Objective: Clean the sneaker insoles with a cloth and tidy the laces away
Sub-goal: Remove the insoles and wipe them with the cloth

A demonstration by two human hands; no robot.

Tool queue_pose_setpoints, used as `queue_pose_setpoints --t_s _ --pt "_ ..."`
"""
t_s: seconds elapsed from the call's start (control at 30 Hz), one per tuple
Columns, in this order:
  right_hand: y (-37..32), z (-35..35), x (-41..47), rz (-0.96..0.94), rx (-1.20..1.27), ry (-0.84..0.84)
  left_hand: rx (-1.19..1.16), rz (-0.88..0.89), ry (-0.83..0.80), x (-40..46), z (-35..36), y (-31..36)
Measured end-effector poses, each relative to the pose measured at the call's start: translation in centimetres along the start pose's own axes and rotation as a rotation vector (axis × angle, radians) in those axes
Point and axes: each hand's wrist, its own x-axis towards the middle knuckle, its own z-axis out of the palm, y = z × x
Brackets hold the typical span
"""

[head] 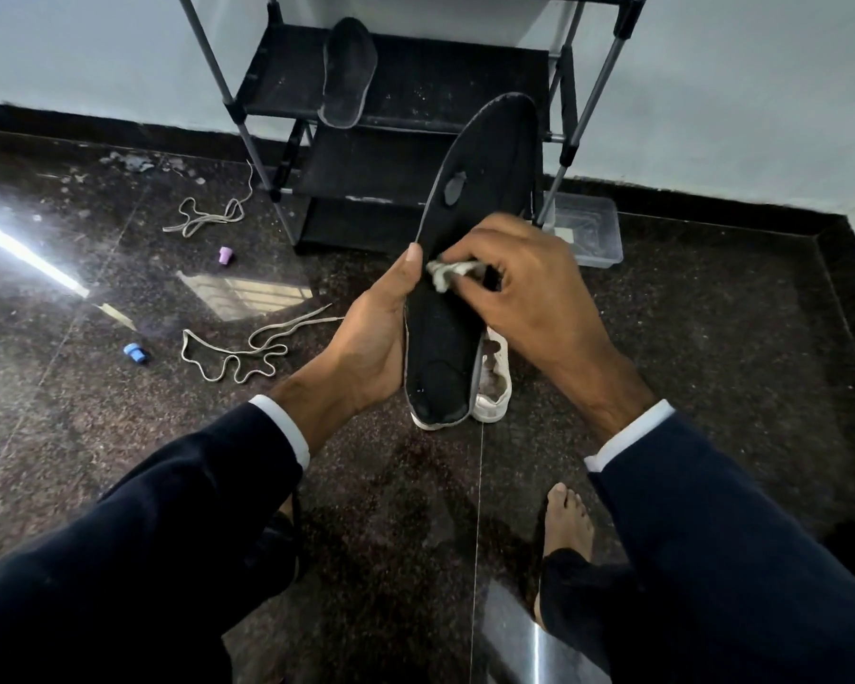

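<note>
**A:** Far along yet?

**B:** Roughly halfway, at a guess. Starting at the floor's left side: two laces lying loose, one lace (208, 217) up near the rack's left leg, the other lace (248, 350) sprawled nearer the middle. Not tidied away, neither of them. Also a purple cap (224, 255) and a blue cap (136, 353) scattered around there.

**A:** And the insoles?

**B:** One insole (349, 74) parked on the upper shelf of the shoe rack (465, 71), still looking pretty dusty, so can't tell whether cleaned or not. Second insole (475, 229) held up over the middle of the floor: left hand (366, 338) wrapped around its lower edge, thumb pressed on the rim. Right hand (519, 283) pinching a crumpled grey cloth (447, 274) against the insole's middle. Mid-wipe, by the looks of it.

**A:** Sneakers?

**B:** White sneakers (492, 382) on the floor right behind the held insole, mostly hidden. Further right, a clear plastic box (588, 234) by the wall, maybe the spot for the laces.

**A:** So left to do?

**B:** Finish this wipe, possibly the shelf one, then gather both laces.
</note>
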Motion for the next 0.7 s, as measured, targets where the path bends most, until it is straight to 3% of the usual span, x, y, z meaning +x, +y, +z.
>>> queue_pose_setpoints --t_s 0.07,0.17,0.23,0.4,0.47,0.6,0.7 --pt "-0.2 0.2 -0.3 0.0 0.014 0.013 -0.007 0.019 -0.005 0.1 -0.1 -0.2" --pt "-0.9 0.8 -0.2 -0.076 0.133 -0.268 0.018 0.055 0.055 0.4 -1.0 0.2" --pt "-0.7 0.7 0.1 -0.098 0.132 -0.342 0.061 0.081 0.086 0.6 -1.6 0.4" --pt "0.6 -0.1 -0.2 -0.051 -0.061 -0.02 0.056 0.123 0.031 0.8 -1.1 0.5" --pt "0.4 0.0 -0.3 -0.065 -0.014 -0.068 0.069 0.135 0.031 0.8 -1.3 0.5" --pt "-0.2 0.5 -0.1 -0.116 0.086 -0.4 0.092 0.144 0.088 0.6 -1.6 0.5" --pt "0.7 0.0 0.0 -0.066 0.043 -0.209 0.097 0.178 0.088 0.6 -1.1 0.8"
